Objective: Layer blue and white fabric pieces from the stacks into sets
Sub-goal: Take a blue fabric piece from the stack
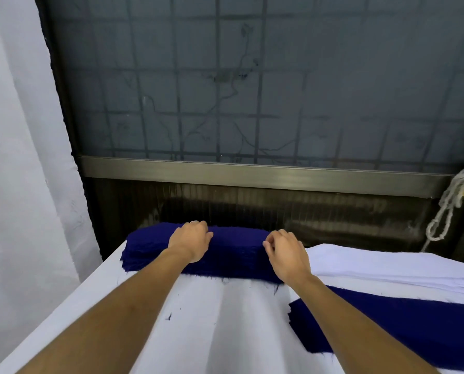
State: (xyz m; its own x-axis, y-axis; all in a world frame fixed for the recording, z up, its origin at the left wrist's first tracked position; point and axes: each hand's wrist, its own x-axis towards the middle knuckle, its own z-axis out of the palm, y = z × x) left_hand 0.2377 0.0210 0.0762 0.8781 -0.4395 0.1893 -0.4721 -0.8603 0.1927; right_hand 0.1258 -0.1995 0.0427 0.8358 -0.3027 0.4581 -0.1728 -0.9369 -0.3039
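On top of the blue stack, the fingers of the left hand curled over its far edge, gripping the cloth. At that stack's right end, the right hand kept its fingers bent close together; whether they pinched a piece, I couldn't tell. Right of the blue stack lay the white stack, and nearer than it a flat blue pile on the white-covered surface.

Both forearms, left and right, are bare all the way to the bottom edge of view. On a far finger of the left hand sits a small, pale, shiny ring, or something like one. The right hand is bare.
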